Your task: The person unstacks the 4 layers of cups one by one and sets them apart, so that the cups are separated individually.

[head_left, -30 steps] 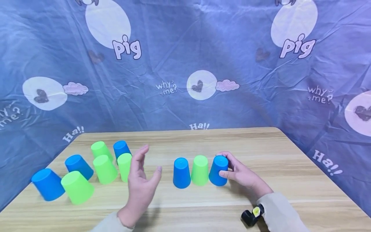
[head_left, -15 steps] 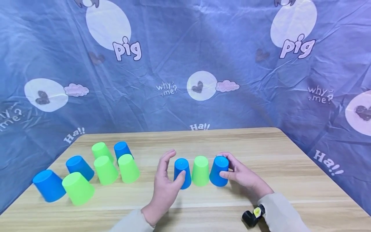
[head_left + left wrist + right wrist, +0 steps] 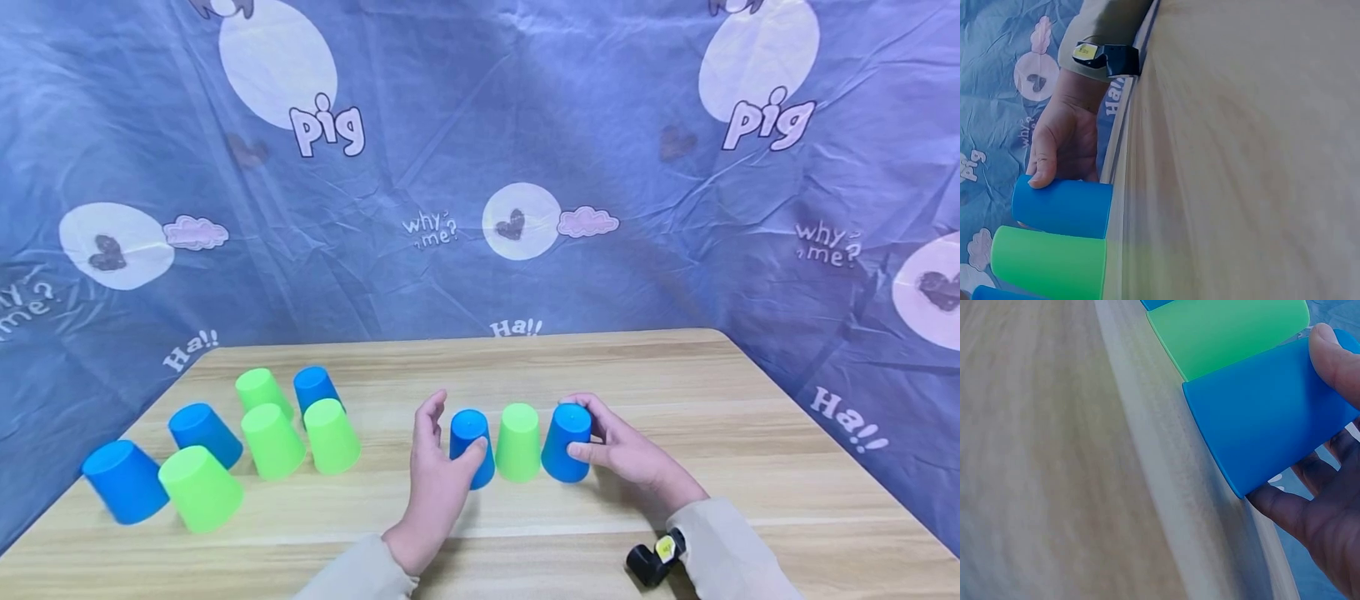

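Three upside-down cups stand in a row on the table: a left blue cup (image 3: 467, 427), a green cup (image 3: 518, 446) in the middle and a right blue cup (image 3: 564, 442). My right hand (image 3: 628, 448) grips the right blue cup, thumb on its near side and fingers behind, as the right wrist view shows too. At the left blue cup is my left hand (image 3: 437, 483), its thumb lying over the front and its fairly straight fingers raised along the left side. In the right wrist view the right blue cup (image 3: 1266, 412) sits close against the green one.
Several more upturned cups stand at the table's left, among them a near green cup (image 3: 201, 492), a blue cup (image 3: 123, 483) at the left edge and a green cup (image 3: 333, 437) closest to my left hand. A patterned blue cloth (image 3: 450, 125) hangs behind the wooden table (image 3: 600, 367).
My left hand has moved right, from beside the left group of cups to the left blue cup of the row. My right hand has stayed on the right blue cup.
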A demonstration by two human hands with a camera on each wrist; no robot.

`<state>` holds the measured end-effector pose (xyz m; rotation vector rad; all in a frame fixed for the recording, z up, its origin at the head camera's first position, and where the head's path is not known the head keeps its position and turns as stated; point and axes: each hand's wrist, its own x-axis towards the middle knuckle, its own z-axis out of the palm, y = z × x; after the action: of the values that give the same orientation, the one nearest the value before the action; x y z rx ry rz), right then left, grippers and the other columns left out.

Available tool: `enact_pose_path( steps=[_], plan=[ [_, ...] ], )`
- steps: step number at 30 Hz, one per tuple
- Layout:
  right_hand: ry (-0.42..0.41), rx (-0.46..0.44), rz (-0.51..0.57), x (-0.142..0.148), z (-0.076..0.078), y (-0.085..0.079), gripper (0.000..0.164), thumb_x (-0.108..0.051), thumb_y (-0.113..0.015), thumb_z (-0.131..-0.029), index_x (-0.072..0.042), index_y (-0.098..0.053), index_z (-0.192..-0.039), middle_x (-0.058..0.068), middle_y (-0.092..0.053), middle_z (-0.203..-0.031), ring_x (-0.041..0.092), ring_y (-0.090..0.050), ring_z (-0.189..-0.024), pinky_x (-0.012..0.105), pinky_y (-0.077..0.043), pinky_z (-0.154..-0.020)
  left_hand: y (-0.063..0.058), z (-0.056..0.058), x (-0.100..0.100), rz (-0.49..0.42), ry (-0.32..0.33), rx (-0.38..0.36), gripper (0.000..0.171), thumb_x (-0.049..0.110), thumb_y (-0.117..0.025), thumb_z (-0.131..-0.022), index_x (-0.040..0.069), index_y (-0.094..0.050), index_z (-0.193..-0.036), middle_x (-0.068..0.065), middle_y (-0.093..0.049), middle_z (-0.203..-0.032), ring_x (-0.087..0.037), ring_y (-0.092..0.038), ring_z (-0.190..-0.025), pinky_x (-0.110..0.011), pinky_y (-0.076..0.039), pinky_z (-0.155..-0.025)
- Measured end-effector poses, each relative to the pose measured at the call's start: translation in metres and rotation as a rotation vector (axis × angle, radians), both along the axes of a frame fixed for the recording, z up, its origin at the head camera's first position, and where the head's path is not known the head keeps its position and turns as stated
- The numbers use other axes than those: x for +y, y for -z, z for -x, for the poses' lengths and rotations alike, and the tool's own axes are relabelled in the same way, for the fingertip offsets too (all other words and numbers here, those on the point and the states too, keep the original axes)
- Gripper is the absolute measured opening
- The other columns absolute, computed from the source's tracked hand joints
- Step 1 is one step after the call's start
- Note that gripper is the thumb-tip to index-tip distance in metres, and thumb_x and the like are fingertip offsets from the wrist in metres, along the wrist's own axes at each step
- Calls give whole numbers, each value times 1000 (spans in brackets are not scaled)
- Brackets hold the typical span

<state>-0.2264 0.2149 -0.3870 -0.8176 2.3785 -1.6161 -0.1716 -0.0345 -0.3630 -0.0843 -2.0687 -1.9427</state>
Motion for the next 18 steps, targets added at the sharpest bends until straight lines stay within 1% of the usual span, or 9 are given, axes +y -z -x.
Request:
enact_pose_path(
  steps=[3, 6, 8, 10, 13, 15, 18],
  plan=[
    [6, -10, 1, 0, 0, -2, 51, -13, -60, -88, -4, -31, -129, 17, -45, -124, 38, -38, -120, 62, -27, -100, 2, 4, 1, -25, -9, -59, 69, 2, -65, -75, 10, -33, -136, -10, -32, -145, -28, -22, -137, -53, -15, -112],
    [10, -31, -3, -1, -2, -1, 52, -16, -60, -89, -5, -30, -131, 17, -44, -126, 40, -37, -122, 64, -26, -100, 5, 7, -1, -39, 6, -113, 72, 1, -66, -74, 9, -32, -137, -13, -29, -147, -33, -19, -138, -61, -13, -109],
    [20, -33, -3, -1, -3, -1, 52, -16, -60, -89, -6, -30, -131, 18, -44, -127, 41, -36, -123, 65, -26, -100, 7, 9, -2, -37, 39, -159, 73, 2, -66, -74, 9, -31, -138, -15, -26, -148, -37, -17, -138, -65, -13, -106],
    [27, -30, -5, 0, -3, -1, 52, -15, -60, -89, -6, -30, -131, 18, -44, -127, 42, -36, -123, 66, -26, -100, 8, 11, -4, -30, 78, -215, 75, 3, -67, -74, 9, -30, -139, -17, -24, -149, -40, -16, -137, -66, -14, -105],
    [26, -21, -9, 1, -3, -2, 52, -14, -60, -89, -6, -30, -131, 18, -43, -127, 42, -35, -123, 66, -25, -99, 11, 14, -7, -29, 133, -293, 79, 1, -68, -72, 9, -28, -140, -19, -20, -150, -42, -13, -138, -66, -14, -105],
    [18, -23, -13, 1, -2, -2, 52, -15, -60, -89, -6, -30, -131, 18, -43, -127, 42, -35, -123, 66, -25, -100, 13, 16, -9, -30, 155, -328, 82, -1, -68, -70, 10, -26, -140, -19, -20, -150, -43, -12, -137, -65, -15, -105],
    [11, -19, -13, 1, -2, -2, 52, -15, -60, -89, -6, -30, -131, 18, -43, -126, 41, -37, -122, 64, -28, -99, 14, 18, -10, -16, 184, -362, 84, -2, -68, -70, 12, -25, -141, -20, -23, -148, -44, -20, -134, -66, -21, -103]
  ],
)
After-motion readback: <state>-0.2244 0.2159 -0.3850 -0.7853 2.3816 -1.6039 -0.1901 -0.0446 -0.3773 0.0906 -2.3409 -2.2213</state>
